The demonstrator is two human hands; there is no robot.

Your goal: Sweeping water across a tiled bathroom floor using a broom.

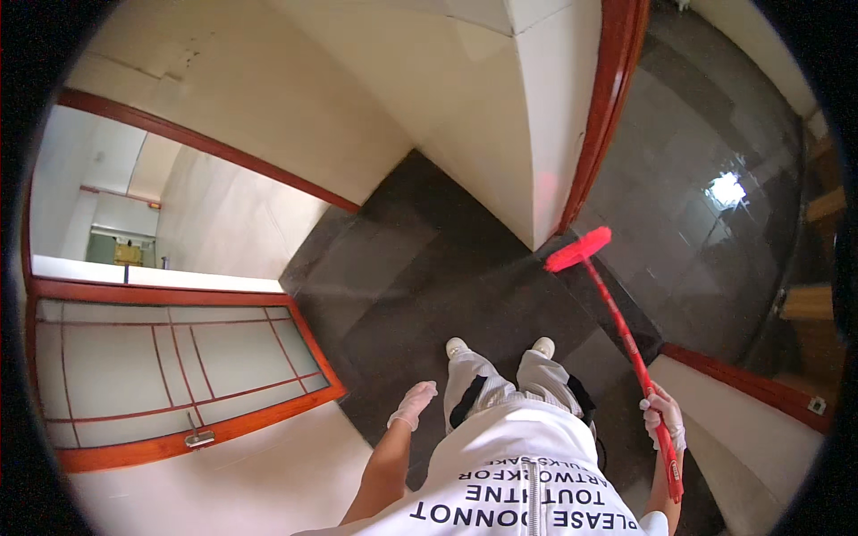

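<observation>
**Red mop in right hand, head by the right-hand doorway**

Clock read from mid-view, 12 at top.

- Right hand (663, 418), 4 o'clock: thin whitish glove, clamped round the handle of a red mop (615, 313).
- Left hand (413, 406), 6 o'clock: similar glove, well apart from the right; fingers loosely extended, nothing seen in it.
- Mop head (579, 248), 3 o'clock: red, fluffy, near the wall corner; floor contact cannot be told.
- Shoes (542, 347), 5 to 6 o'clock: white pair, on dark floor (384, 304).
- Door (192, 375), 8 o'clock: orange-brown frame, frosted panes.
- Farther floor (679, 152), 2 o'clock: grey, shiny, with bright glare.

Progress, as judged: mop in use or at the ready. Lighter and darker floor patches mark no sure line between done and left; wet or dry cannot be told.
</observation>
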